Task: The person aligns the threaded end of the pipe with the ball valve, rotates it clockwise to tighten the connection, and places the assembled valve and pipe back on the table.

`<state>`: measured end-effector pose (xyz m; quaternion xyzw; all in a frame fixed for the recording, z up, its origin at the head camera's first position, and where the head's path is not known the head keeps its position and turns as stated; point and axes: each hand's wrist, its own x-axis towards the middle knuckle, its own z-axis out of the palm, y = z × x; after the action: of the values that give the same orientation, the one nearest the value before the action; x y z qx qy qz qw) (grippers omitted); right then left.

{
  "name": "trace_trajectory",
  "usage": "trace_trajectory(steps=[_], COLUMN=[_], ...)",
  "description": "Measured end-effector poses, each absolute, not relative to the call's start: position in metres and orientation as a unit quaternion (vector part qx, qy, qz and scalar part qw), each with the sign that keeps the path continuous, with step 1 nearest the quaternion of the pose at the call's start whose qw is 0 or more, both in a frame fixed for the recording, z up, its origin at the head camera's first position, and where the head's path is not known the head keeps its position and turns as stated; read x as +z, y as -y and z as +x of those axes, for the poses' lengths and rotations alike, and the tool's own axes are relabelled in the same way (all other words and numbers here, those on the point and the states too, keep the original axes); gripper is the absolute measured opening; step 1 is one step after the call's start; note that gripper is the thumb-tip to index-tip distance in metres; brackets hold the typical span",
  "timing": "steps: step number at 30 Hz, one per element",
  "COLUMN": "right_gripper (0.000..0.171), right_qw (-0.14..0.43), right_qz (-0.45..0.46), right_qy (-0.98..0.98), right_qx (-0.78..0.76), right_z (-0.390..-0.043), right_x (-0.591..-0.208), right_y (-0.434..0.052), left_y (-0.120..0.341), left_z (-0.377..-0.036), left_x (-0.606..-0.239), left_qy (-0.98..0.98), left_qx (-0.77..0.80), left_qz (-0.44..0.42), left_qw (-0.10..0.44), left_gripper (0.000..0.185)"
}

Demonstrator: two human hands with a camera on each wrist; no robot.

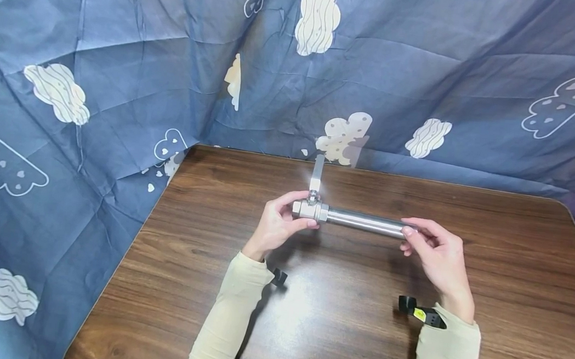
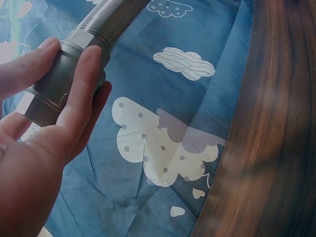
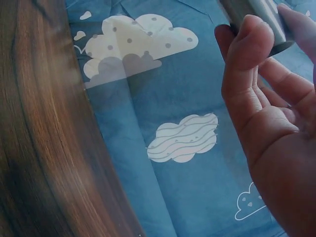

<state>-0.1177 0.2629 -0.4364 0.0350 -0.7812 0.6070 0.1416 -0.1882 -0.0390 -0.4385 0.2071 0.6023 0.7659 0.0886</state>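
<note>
While the left hand (image 1: 277, 223) curls around the valve (image 1: 309, 209) and the right hand (image 1: 436, 253) pinches the far end of the pipe (image 1: 364, 222), the assembly hangs level above the middle of the table (image 1: 203, 262), its handle (image 1: 317, 173) pointing away. Thread shows at the joint in the left wrist view, so the step looks like screwing pipe and valve together. Next, I judge, one hand must steady while the other twists.
</note>
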Motion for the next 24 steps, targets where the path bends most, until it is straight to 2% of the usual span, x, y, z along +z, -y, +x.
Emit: trace_trajectory(steps=[5,11,13,24], right_gripper=[0.027,0.05,0.054,0.051], right_qw=[0.144,0.132,0.134,0.144], right_qz=[0.074,0.121,0.134,0.149], right_qy=[0.756,0.727,0.724,0.72], right_qx=[0.635,0.662,0.663,0.663], right_z=[-0.1189,-0.118,-0.118,-0.1178], right_x=[-0.4371,-0.4388,-0.4392,-0.4381], right_y=[-0.2631,-0.2626,-0.2621,-0.2617], left_y=[0.0387,0.0396,0.0399,0.0407], left_z=[-0.1878,-0.1882,-0.1885,-0.1891], left_x=[-0.4387,-0.4401,-0.4401,-0.439], left_qy=[-0.605,-0.604,-0.605,-0.599], left_qx=[0.764,0.765,0.764,0.769], left_qz=[0.206,0.207,0.209,0.207], left_qw=[0.088,0.086,0.083,0.088], left_gripper=[0.056,0.055,0.055,0.056])
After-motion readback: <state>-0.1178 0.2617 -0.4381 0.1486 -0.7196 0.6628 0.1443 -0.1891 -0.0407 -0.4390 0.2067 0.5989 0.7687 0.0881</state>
